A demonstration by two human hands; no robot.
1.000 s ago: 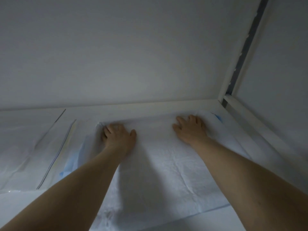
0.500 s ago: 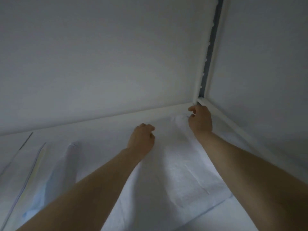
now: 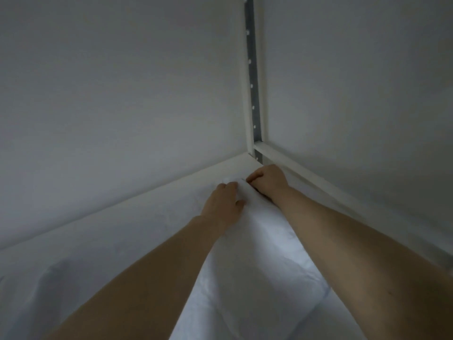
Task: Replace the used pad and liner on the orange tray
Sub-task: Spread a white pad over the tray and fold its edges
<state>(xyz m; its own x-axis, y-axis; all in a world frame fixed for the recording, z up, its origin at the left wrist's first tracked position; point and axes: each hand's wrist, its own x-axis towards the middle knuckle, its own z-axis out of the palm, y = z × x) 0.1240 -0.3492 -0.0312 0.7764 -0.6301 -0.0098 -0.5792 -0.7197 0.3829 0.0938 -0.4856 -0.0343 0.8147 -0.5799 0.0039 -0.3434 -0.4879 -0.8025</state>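
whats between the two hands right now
A raised fold of the white pad bunches between the left hand and right hand, seen in the head view.

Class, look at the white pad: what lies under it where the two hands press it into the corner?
Nothing can be seen beneath the white pad; it covers the floor there. The left hand and right hand rest on top near the white corner frame. No orange tray shows.

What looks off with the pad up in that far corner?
The white pad isn't lying flat: it humps up in a ridge between the forearms toward the corner, where the left hand and right hand bunch its edge. Creases run across it. No spill or tear is visible.
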